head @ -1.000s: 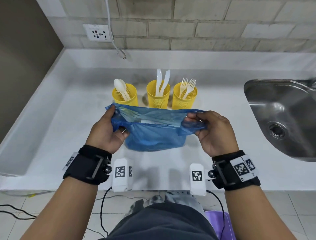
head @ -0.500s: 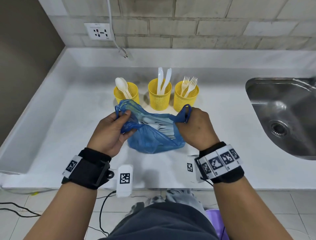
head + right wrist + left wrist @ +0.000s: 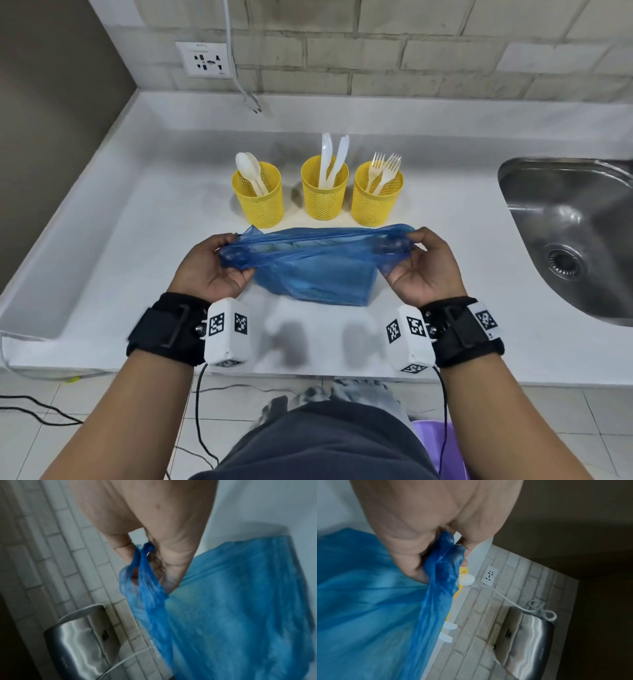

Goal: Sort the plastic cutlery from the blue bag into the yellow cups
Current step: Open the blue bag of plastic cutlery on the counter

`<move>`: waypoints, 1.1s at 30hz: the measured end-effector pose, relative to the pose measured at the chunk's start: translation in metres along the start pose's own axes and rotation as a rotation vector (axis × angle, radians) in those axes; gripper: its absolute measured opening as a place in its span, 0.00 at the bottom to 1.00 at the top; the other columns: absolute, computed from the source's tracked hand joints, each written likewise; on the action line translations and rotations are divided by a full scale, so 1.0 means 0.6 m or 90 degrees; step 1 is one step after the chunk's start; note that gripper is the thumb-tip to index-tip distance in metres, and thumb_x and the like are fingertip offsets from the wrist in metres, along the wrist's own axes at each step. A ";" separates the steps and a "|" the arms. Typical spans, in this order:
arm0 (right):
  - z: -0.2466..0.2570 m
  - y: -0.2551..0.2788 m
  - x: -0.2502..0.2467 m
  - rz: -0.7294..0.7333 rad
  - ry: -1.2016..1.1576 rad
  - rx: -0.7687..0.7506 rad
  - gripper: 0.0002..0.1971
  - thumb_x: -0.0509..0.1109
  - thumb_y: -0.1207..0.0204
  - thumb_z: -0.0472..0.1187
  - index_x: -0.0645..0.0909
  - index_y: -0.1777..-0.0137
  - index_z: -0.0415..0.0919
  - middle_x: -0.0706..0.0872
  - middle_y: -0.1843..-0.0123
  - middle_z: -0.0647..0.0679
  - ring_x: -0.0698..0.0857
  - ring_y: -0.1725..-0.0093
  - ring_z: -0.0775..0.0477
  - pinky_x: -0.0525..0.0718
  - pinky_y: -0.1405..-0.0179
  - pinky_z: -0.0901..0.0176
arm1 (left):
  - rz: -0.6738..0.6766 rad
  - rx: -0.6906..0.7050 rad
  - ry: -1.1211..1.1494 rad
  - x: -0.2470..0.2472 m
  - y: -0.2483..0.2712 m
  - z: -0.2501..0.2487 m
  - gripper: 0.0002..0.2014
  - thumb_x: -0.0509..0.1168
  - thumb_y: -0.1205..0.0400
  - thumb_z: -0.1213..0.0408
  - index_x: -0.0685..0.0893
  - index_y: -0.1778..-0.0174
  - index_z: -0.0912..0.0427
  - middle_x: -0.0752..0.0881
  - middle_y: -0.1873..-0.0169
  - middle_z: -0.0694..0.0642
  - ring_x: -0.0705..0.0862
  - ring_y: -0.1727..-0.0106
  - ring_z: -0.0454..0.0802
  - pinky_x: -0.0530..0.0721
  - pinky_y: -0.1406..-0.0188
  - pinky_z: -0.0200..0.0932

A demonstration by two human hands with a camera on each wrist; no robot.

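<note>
The white counter [image 3: 137, 240] carries everything, with a steel sink [image 3: 575, 240] well off beyond the right hand. Between the hands hangs the thin blue plastic bag [image 3: 315, 270], its mouth pulled taut — the left hand [image 3: 209, 267] grips one bunched end, the right hand [image 3: 424, 267] pinches the other. Just past the hands stand three yellow mesh cups [image 3: 323, 192] in a row, holding white plastic spoons [image 3: 248, 168], knives [image 3: 330, 157] and forks [image 3: 385, 168] — left to right.

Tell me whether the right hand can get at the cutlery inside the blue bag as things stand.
Probably not yet: the right hand and left hand both grip the blue bag, pulling its mouth taut and nearly closed.
</note>
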State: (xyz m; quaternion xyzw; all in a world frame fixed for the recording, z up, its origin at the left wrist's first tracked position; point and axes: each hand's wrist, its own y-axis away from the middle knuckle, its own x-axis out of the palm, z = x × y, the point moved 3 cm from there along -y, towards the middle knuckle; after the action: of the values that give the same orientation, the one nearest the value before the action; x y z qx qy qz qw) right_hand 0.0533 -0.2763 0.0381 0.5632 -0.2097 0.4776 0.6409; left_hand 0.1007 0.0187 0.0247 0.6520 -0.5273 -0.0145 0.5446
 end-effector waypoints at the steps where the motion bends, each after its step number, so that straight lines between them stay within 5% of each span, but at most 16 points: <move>1: -0.002 -0.004 -0.007 -0.005 -0.012 0.022 0.09 0.71 0.40 0.28 0.75 0.65 0.39 0.75 0.73 0.49 0.79 0.76 0.51 0.81 0.81 0.64 | -0.021 -0.024 0.005 -0.001 -0.003 0.001 0.04 0.66 0.24 0.72 0.85 0.56 0.62 0.89 0.56 0.55 0.91 0.60 0.52 0.92 0.56 0.45; 5: -0.011 -0.026 -0.046 -0.082 0.042 0.025 0.08 0.72 0.39 0.31 0.80 0.60 0.39 0.79 0.60 0.47 0.81 0.64 0.47 0.79 0.63 0.62 | -0.036 -0.072 0.029 0.001 -0.004 0.026 0.05 0.66 0.19 0.70 0.86 0.51 0.62 0.88 0.64 0.55 0.90 0.70 0.51 0.90 0.71 0.41; 7: -0.011 -0.023 -0.048 -0.082 0.065 0.012 0.12 0.75 0.39 0.32 0.78 0.58 0.41 0.74 0.57 0.46 0.75 0.62 0.47 0.67 0.57 0.65 | -0.030 -0.077 -0.050 0.001 0.008 0.038 0.11 0.63 0.14 0.61 0.87 0.52 0.63 0.88 0.70 0.56 0.88 0.74 0.51 0.89 0.74 0.39; 8: -0.009 -0.020 -0.046 -0.069 0.081 0.006 0.12 0.76 0.37 0.33 0.76 0.58 0.42 0.73 0.57 0.45 0.73 0.62 0.47 0.64 0.56 0.64 | -0.013 -0.068 -0.093 0.002 0.013 0.041 0.15 0.61 0.14 0.57 0.88 0.50 0.65 0.89 0.68 0.59 0.89 0.72 0.53 0.90 0.71 0.40; 10: 0.000 -0.010 -0.041 -0.111 0.221 -0.053 0.03 0.71 0.27 0.36 0.79 0.59 0.40 0.81 0.59 0.41 0.80 0.62 0.42 0.75 0.58 0.59 | -0.010 -0.029 -0.196 0.002 0.020 0.043 0.20 0.63 0.15 0.52 0.88 0.41 0.66 0.92 0.52 0.62 0.92 0.54 0.59 0.92 0.53 0.49; 13: 0.013 0.005 -0.037 -0.253 0.581 -0.222 0.11 0.68 0.21 0.47 0.82 0.42 0.45 0.88 0.46 0.43 0.88 0.49 0.42 0.88 0.48 0.46 | -0.133 0.150 -0.490 -0.001 0.021 0.028 0.24 0.68 0.21 0.40 0.85 0.39 0.56 0.90 0.44 0.57 0.89 0.49 0.54 0.87 0.48 0.49; 15: 0.014 0.010 -0.033 -0.303 0.837 -0.317 0.21 0.72 0.22 0.53 0.77 0.32 0.49 0.78 0.34 0.44 0.82 0.36 0.42 0.81 0.32 0.43 | -0.213 0.312 -0.690 0.004 0.023 0.017 0.35 0.72 0.26 0.34 0.79 0.28 0.51 0.81 0.32 0.58 0.84 0.39 0.54 0.83 0.37 0.53; 17: 0.006 0.014 -0.026 -0.303 1.017 -0.390 0.26 0.74 0.22 0.54 0.76 0.27 0.46 0.72 0.33 0.43 0.76 0.31 0.37 0.74 0.25 0.42 | -0.247 0.466 -0.885 0.008 0.023 0.014 0.40 0.75 0.29 0.33 0.74 0.23 0.47 0.75 0.31 0.61 0.77 0.31 0.58 0.77 0.27 0.57; 19: -0.007 0.017 -0.015 -0.279 1.127 -0.441 0.30 0.74 0.22 0.57 0.76 0.26 0.40 0.72 0.34 0.40 0.77 0.34 0.32 0.74 0.27 0.41 | -0.234 0.550 -1.051 0.019 0.021 0.022 0.35 0.74 0.28 0.34 0.80 0.29 0.48 0.81 0.39 0.62 0.78 0.33 0.61 0.77 0.31 0.57; 22: -0.021 0.009 -0.008 -0.219 1.188 -0.428 0.30 0.75 0.20 0.54 0.75 0.26 0.35 0.76 0.33 0.37 0.81 0.36 0.32 0.79 0.35 0.47 | -0.192 0.564 -1.115 0.032 0.015 0.034 0.16 0.72 0.19 0.52 0.87 0.39 0.54 0.87 0.47 0.59 0.85 0.43 0.60 0.81 0.45 0.51; 24: -0.024 -0.003 -0.009 -0.200 1.216 -0.396 0.23 0.73 0.18 0.47 0.78 0.29 0.33 0.83 0.35 0.36 0.83 0.37 0.34 0.80 0.39 0.50 | -0.180 0.615 -1.109 0.035 0.017 0.039 0.10 0.65 0.15 0.62 0.88 0.41 0.56 0.88 0.47 0.57 0.86 0.46 0.60 0.81 0.49 0.50; 26: -0.024 -0.011 -0.009 -0.193 1.225 -0.429 0.10 0.70 0.16 0.40 0.85 0.43 0.34 0.89 0.46 0.37 0.87 0.46 0.35 0.80 0.50 0.53 | -0.158 0.692 -1.082 0.037 0.017 0.041 0.10 0.61 0.13 0.66 0.86 0.42 0.59 0.87 0.48 0.60 0.84 0.48 0.61 0.80 0.51 0.52; 27: -0.022 -0.012 -0.008 -0.190 1.215 -0.442 0.07 0.68 0.16 0.38 0.84 0.54 0.35 0.89 0.55 0.40 0.86 0.53 0.35 0.76 0.56 0.55 | -0.149 0.714 -1.052 0.038 0.017 0.040 0.10 0.60 0.12 0.67 0.86 0.42 0.60 0.87 0.49 0.61 0.83 0.48 0.62 0.79 0.51 0.52; 29: -0.016 -0.016 -0.012 -0.199 1.179 -0.438 0.18 0.66 0.16 0.36 0.73 0.69 0.40 0.80 0.70 0.47 0.78 0.67 0.42 0.64 0.65 0.53 | -0.152 0.722 -0.977 0.040 0.015 0.035 0.10 0.58 0.11 0.68 0.84 0.42 0.63 0.86 0.49 0.62 0.82 0.48 0.61 0.75 0.51 0.47; 31: -0.012 -0.021 -0.015 -0.193 1.098 -0.417 0.20 0.66 0.18 0.37 0.68 0.72 0.37 0.71 0.75 0.48 0.69 0.72 0.47 0.62 0.69 0.51 | -0.162 0.696 -0.903 0.042 0.014 0.029 0.10 0.56 0.10 0.67 0.83 0.42 0.64 0.85 0.50 0.58 0.80 0.49 0.57 0.71 0.53 0.42; 33: -0.012 -0.023 -0.017 -0.180 0.914 -0.366 0.17 0.68 0.23 0.42 0.76 0.70 0.31 0.74 0.73 0.45 0.72 0.69 0.46 0.70 0.66 0.55 | -0.161 0.663 -0.843 0.044 0.012 0.025 0.10 0.56 0.09 0.65 0.82 0.42 0.61 0.85 0.50 0.54 0.80 0.50 0.53 0.70 0.55 0.39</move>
State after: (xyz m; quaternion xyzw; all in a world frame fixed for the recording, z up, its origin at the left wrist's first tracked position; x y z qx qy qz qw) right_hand 0.0586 -0.2721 0.0208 -0.0500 0.2139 0.5654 0.7950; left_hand 0.0988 -0.0093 0.0386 0.7305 -0.5994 -0.2091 -0.2516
